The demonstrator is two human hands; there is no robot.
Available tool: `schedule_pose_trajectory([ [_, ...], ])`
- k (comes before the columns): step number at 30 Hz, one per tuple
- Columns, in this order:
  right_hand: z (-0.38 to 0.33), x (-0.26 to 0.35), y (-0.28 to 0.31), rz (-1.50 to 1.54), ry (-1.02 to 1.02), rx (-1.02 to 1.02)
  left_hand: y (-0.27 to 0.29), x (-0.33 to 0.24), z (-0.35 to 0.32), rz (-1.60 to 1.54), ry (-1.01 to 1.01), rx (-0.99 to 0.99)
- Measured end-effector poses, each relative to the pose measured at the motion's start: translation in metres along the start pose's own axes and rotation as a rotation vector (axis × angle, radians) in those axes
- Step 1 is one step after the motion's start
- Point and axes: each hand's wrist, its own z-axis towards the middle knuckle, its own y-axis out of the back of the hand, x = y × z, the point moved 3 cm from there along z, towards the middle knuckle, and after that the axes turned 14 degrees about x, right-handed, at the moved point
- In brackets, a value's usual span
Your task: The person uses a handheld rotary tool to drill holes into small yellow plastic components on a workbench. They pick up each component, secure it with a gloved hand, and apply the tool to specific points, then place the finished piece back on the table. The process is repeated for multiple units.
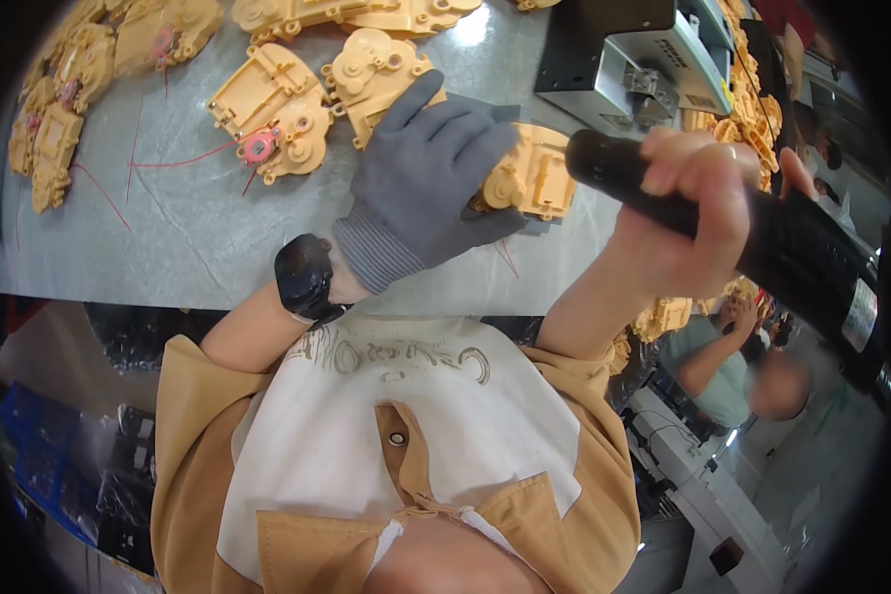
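My left hand (421,183), in a grey knitted glove, rests over a yellow plastic housing (535,176), its thumb curled at the near side and its fingers across the far side. A grey edge shows around that housing, and part of it is hidden under the glove. My bare right hand (698,203) is wrapped round a black electric screwdriver (792,252), held slanting in the air to the right of the housing. The blunt end of the tool points toward the housing; no bit is visible. Another yellow housing (371,74) lies just beyond my left fingers.
A housing with a pink round part (259,147) and red wires lies to the left. Several more housings (79,59) fill the far left of the metal table (198,238). A dark box-shaped machine (634,59) stands at the back right. A seated person (708,366) is at the right.
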Motion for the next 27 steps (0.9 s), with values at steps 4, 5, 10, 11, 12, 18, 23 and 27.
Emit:
schedule_pose_trajectory([
  [4,0.003,-0.003,-0.007,-0.049,-0.002,0.003,0.001,0.000,0.000,-0.017,0.024,-0.007],
  [5,0.005,-0.003,-0.008,-0.061,-0.002,0.006,0.001,0.000,0.000,-0.023,0.025,-0.018],
  [10,0.006,-0.006,-0.012,-0.037,-0.036,0.033,0.001,0.002,0.001,-0.043,0.034,0.017],
  [11,0.006,-0.007,-0.012,-0.007,-0.042,0.043,0.000,0.003,0.001,-0.047,0.035,0.021],
  [12,0.007,-0.007,-0.012,0.023,-0.045,0.054,0.001,0.003,0.001,-0.041,0.034,0.031],
  [18,0.010,-0.012,-0.018,0.210,0.005,0.145,0.004,0.004,0.005,-0.051,0.080,0.120],
  [23,0.011,-0.018,-0.016,0.172,-0.043,0.069,0.016,0.008,0.004,0.066,0.043,0.226],
  [27,0.012,-0.026,-0.014,0.148,-0.050,0.082,0.032,0.004,0.005,0.215,0.077,0.100],
])
